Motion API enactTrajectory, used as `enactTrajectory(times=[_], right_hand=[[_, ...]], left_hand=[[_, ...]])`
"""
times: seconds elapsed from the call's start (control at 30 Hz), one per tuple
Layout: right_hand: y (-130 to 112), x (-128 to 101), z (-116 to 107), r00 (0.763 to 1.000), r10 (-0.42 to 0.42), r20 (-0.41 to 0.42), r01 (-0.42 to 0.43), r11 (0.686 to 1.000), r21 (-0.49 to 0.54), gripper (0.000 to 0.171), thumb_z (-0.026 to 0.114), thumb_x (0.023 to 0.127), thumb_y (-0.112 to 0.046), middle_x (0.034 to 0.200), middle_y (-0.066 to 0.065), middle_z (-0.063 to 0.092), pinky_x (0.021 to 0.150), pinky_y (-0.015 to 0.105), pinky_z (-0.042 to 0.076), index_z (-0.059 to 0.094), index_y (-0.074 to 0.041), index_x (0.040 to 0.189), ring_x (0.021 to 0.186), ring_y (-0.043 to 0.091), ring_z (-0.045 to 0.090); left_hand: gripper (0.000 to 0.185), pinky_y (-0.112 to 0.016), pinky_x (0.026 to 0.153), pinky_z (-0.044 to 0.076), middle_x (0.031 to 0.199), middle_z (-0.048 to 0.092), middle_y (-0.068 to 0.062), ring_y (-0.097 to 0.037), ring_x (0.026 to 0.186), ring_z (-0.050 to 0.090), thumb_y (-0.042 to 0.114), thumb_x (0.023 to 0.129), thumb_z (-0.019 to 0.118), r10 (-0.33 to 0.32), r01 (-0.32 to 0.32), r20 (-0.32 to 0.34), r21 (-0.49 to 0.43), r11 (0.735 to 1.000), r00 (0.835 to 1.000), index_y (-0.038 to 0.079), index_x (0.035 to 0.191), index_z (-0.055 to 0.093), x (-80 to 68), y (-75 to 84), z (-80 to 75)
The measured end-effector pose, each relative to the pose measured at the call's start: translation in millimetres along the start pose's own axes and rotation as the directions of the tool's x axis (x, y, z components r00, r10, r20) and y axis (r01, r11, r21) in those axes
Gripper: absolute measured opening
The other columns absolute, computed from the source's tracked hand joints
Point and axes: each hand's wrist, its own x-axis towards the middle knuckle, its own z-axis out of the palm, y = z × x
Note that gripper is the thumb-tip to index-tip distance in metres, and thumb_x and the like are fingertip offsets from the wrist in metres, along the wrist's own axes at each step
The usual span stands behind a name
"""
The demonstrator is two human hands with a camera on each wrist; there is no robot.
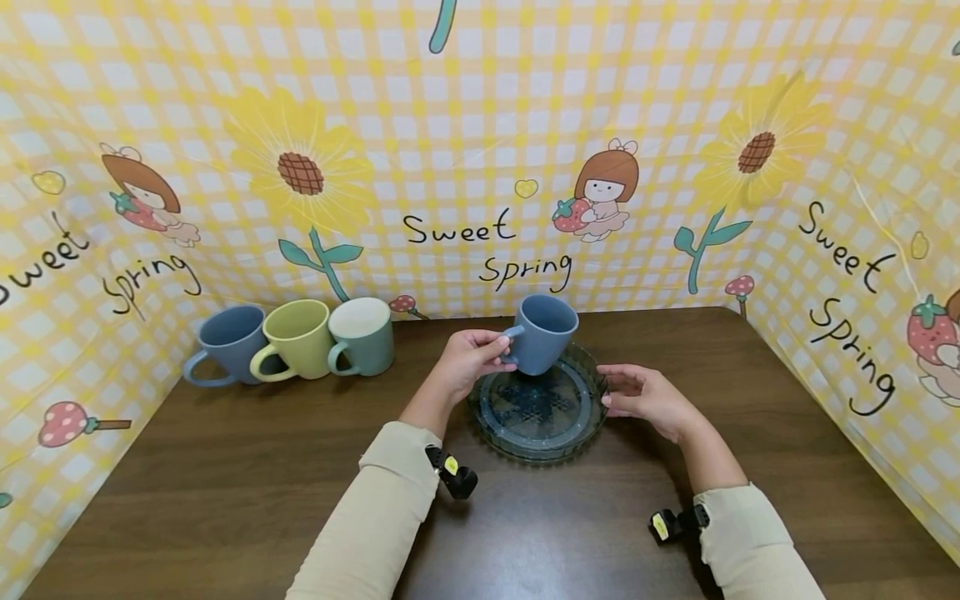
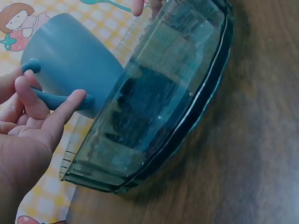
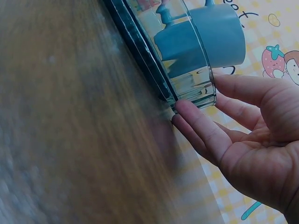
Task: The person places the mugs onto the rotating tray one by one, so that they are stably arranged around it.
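Observation:
In my left hand (image 1: 471, 362) is a blue mug (image 1: 546, 333), its handle pinched between thumb and fingers. The mug stands over the back part of a dark-tinted glass dish (image 1: 534, 412) with a ridged rim and a snowflake pattern. Through the dish's clear wall, the lower part of the mug (image 3: 184, 49) shows in the right wrist view. My right hand (image 1: 645, 400) touches the right side of the dish with extended fingertips, one (image 3: 222, 84) at the rim and others lower near the base. The glass dish (image 2: 154, 102) rests on the table.
Another blue mug (image 1: 232, 337), a yellow-green mug (image 1: 303, 337) and a green mug (image 1: 372, 337) with a white inside stand side by side at the back left. A checked cloth (image 1: 465, 125) with printed flowers and figures walls the brown wooden table (image 1: 225, 483) at the back and sides.

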Motion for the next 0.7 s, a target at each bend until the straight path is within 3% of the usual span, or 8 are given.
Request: enactTrajectory(times=[0.23, 0.47, 0.7], right_hand=[[-0.1, 0.0, -0.2, 1.000, -0.009, 0.007, 0.009, 1.000, -0.005, 0.059, 0.064, 0.090, 0.005, 0.138, 0.038, 0.037, 0.085, 0.038, 0.057, 0.036, 0.014, 0.141, 0.103, 0.028, 0.062], [-1.1, -0.8, -0.8, 1.000, -0.014, 0.012, 0.015, 1.000, -0.015, 0.061, 0.066, 0.089, 0.004, 0.139, 0.038, 0.037, 0.085, 0.038, 0.057, 0.036, 0.014, 0.141, 0.101, 0.027, 0.062], [0.1, -0.7, 0.1, 1.000, -0.009, 0.014, 0.009, 1.000, -0.016, 0.061, 0.067, 0.088, 0.004, 0.137, 0.038, 0.038, 0.084, 0.036, 0.058, 0.037, 0.015, 0.140, 0.096, 0.022, 0.063]], left_hand=[[0.022, -0.052, 0.091, 0.052, 0.081, 0.061, -0.009, -0.009, 0.061, 0.056, 0.004, 0.098, 0.058, -0.037, 0.037, -0.002, 0.021, 0.999, 0.999, -0.015, 0.110, 0.061, 4.5, 5.1, -2.8], [0.027, -0.038, 0.083, 0.058, 0.085, 0.069, -0.009, -0.010, 0.063, 0.060, 0.005, 0.096, 0.061, -0.049, 0.055, -0.042, 0.151, 0.987, 0.998, -0.013, 0.115, 0.063, 7.3, 13.6, -6.6], [0.020, -0.032, 0.076, 0.060, 0.095, 0.070, -0.018, -0.013, 0.068, 0.066, 0.005, 0.092, 0.066, 0.021, 0.012, -0.115, 0.276, 0.961, 0.993, -0.007, 0.108, 0.070, 4.7, 14.8, -12.3]])
